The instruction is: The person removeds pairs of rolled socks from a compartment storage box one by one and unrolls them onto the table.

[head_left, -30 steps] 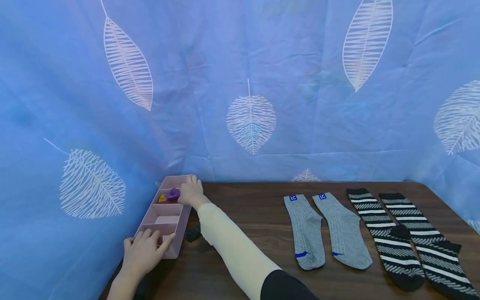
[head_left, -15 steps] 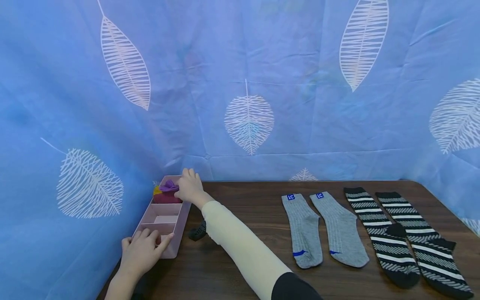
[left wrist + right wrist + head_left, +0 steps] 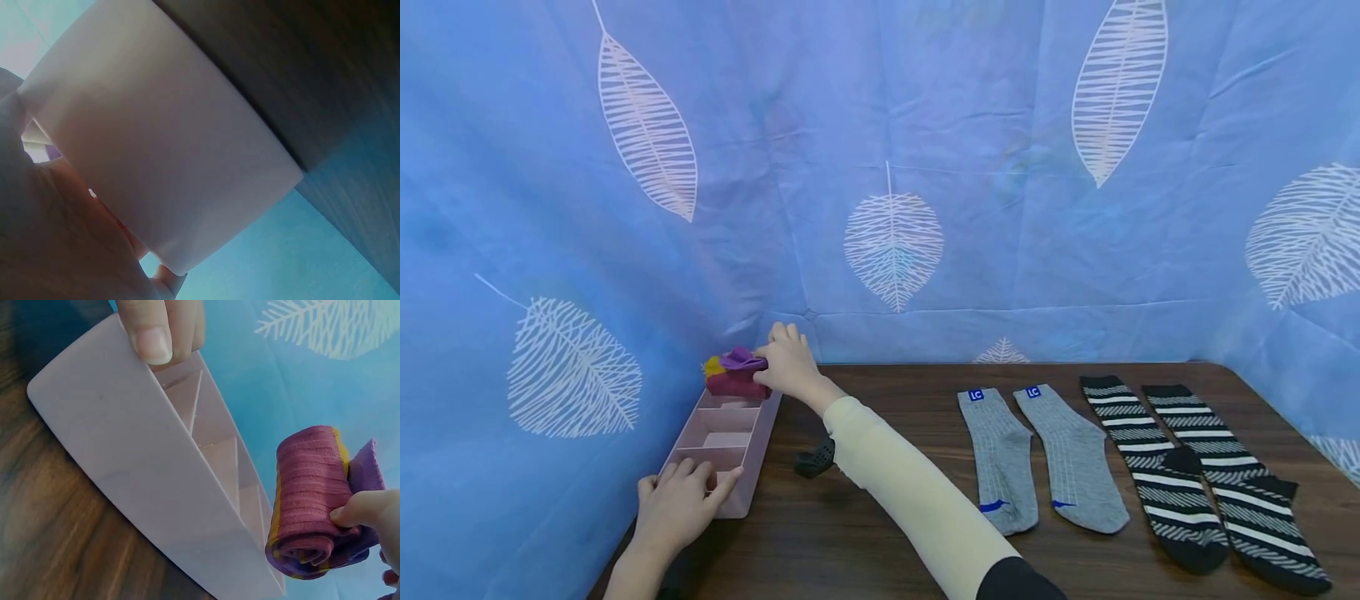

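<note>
Right hand point(image 3: 784, 365) is pinching a rolled sock point(image 3: 312, 500) by thumb and fingertips, just above the far end of the pink tray point(image 3: 752, 467). That light pinch could let it unroll or drop outside. Arm's stretched far forward. Left hand point(image 3: 679, 504) grips the tray's near end, fingers curled over the rim.

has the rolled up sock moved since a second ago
Yes. The rolled sock, pinched by the right hand, has risen out of the pink tray, above its far end.
</note>
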The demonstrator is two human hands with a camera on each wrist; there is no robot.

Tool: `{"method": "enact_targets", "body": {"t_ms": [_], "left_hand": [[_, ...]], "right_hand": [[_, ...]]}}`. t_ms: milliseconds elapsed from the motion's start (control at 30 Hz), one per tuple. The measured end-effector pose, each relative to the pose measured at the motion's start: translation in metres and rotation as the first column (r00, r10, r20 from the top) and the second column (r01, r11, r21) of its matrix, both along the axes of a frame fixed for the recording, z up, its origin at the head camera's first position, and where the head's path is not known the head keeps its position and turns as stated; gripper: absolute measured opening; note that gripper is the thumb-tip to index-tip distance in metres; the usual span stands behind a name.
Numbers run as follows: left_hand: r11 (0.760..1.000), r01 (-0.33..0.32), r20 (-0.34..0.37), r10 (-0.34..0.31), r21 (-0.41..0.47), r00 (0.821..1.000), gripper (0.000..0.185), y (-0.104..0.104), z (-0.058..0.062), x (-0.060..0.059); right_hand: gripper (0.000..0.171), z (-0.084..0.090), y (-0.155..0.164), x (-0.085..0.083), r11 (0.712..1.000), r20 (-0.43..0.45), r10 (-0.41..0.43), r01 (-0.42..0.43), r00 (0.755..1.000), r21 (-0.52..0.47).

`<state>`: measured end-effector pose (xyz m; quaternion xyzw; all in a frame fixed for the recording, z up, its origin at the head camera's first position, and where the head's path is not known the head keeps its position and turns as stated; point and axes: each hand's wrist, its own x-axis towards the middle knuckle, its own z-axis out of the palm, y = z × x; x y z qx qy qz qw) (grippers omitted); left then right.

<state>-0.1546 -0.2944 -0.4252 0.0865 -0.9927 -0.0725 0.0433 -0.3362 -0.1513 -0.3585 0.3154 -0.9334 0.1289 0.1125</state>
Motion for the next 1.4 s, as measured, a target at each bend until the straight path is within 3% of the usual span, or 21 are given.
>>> {"method": "enact_targets", "body": {"t_ms": [233,433,800,967,1167,1400], "left_hand": [[1.000,0.005,-0.016,-0.005,0.007,1.000,0.068,-0.001,-0.003,-0.001],[1.000,0.005,0.010,-0.005,0.012,1.000,0.071,-0.001,-0.003,-0.001],[1.000,0.013,0.022,-0.013,0.017,1.000,0.071,-0.003,-0.004,-0.001],[1.000,0.012,0.022,-0.013,0.017,1.000,0.071,-0.002,-0.002,0.000],[1.000,0.016,0.024,-0.016,0.020,1.000,0.071,-0.001,-0.002,0.000],[0.999,0.019,0.030,-0.020,0.028,0.999,0.072,-0.003,0.000,0.001]], "right_hand": [[0.034,-0.001,0.026,0.003,0.997,-0.010,-0.007,0.006,1.000,-0.076],[0.029,-0.009,0.051,0.006,0.987,0.046,-0.025,0.032,0.999,-0.157],[0.033,-0.030,0.101,0.018,0.954,0.166,-0.080,0.124,0.983,-0.274],[0.032,-0.041,0.119,0.030,0.922,0.210,-0.092,0.163,0.973,-0.350],[0.031,-0.054,0.136,0.042,0.878,0.273,-0.126,0.236,0.954,-0.417],[0.034,-0.071,0.150,0.057,0.832,0.411,-0.155,0.344,0.898,-0.436]]}}
